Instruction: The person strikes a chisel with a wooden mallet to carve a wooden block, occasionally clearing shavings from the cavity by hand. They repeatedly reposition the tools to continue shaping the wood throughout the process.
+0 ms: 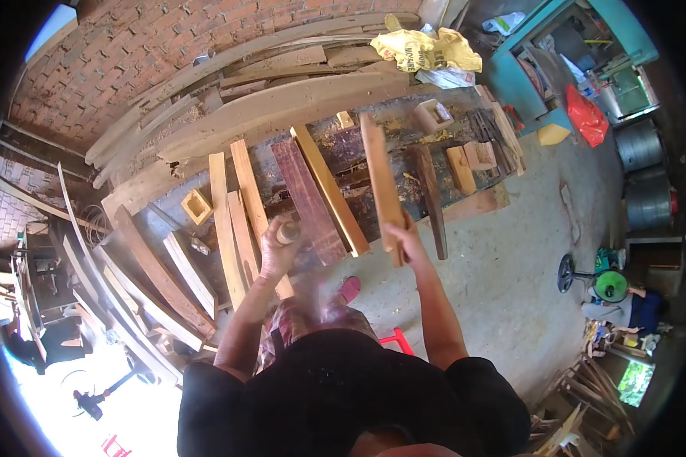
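Observation:
My left hand [277, 255] is closed around a short round cylinder with a pale end [287, 232]; its kind I cannot tell. My right hand [405, 240] grips the near end of a light brown wooden board [381, 183], which slants up and away over the workbench. Between the two hands lie a dark reddish plank [305, 198] and a yellowish wooden beam [329, 190], side by side. To the right of the held board rests a narrow dark wood strip [431, 199]. Several pale planks [219, 221] lie beside my left hand.
A cluttered workbench [465, 103] carries a hollow wooden box [433, 116], small blocks [480, 155] and a square wooden frame [197, 206]. Long boards [282, 107] lean by the brick wall. A red stool [397, 340] stands near my legs. A person [633, 311] is at far right.

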`<state>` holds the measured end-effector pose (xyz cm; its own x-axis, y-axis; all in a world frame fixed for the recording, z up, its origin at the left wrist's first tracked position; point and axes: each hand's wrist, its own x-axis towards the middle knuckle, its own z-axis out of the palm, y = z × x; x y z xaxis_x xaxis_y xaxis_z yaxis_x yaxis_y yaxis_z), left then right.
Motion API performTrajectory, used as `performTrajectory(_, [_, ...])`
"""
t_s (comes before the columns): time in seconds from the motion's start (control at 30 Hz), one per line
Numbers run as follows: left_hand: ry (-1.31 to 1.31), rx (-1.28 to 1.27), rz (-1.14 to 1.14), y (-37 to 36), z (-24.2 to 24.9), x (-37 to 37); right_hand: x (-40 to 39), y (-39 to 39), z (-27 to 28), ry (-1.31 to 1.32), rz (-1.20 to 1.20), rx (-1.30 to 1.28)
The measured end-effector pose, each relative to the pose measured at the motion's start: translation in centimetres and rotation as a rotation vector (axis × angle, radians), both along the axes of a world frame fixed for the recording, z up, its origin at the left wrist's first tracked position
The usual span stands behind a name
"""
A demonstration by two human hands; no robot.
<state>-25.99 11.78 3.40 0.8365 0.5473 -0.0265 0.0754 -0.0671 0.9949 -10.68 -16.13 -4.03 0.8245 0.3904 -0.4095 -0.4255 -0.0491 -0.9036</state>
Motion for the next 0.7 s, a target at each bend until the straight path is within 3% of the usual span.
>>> performTrajectory(0.03, [0.001,-0.029,0.003,0.4,-0.1,-0.2,0.3,-0.7,2.5,0.276,0.064,0.245])
performTrajectory(0.13, [-0.025,-0.052,0.075,1.0,-0.9,-0.5,-1.1,-1.0,3.4,0.429,-0.068,0.405])
performTrajectory(0.17, [-0.046,-0.075,0.08,1.2,-1.1,-0.8,-1.6,-1.0,3.4,0.41,0.032,0.609])
performTrajectory(0.2, [-0.047,-0.076,0.086,1.3,-1.1,-0.9,-1.7,-0.5,3.3,0.412,0.037,0.606])
performTrajectory(0.27, [-0.071,-0.115,0.086,1.4,-1.0,-1.2,-2.1,0.7,2.7,0.748,0.153,1.253])
performTrajectory(0.3, [-0.071,-0.114,0.087,1.2,-0.8,-1.3,-2.4,0.8,1.9,1.003,0.001,1.337])
performTrajectory(0.33, [-0.071,-0.128,0.098,1.0,-0.6,-1.2,-2.6,0.6,1.2,1.002,0.004,1.338])
performTrajectory(0.4, [-0.078,-0.142,0.118,1.0,-0.3,-1.1,-2.7,0.4,0.8,0.737,0.135,1.13])
performTrajectory(0.53, [-0.051,-0.11,0.129,0.6,-0.3,-1.5,-0.6,-0.5,2.9,0.738,0.131,1.019])
performTrajectory(0.6, [-0.051,-0.1,0.128,0.3,-0.5,-1.5,0.8,-0.3,4.0,0.536,0.235,0.843])
performTrajectory(0.63, [-0.049,-0.149,0.124,0.2,-0.8,-1.4,1.0,-0.1,4.5,0.533,0.238,0.84])
performTrajectory(0.7, [-0.053,-0.202,0.131,-0.2,-1.5,-0.9,1.1,1.0,5.0,0.718,0.308,1.24])
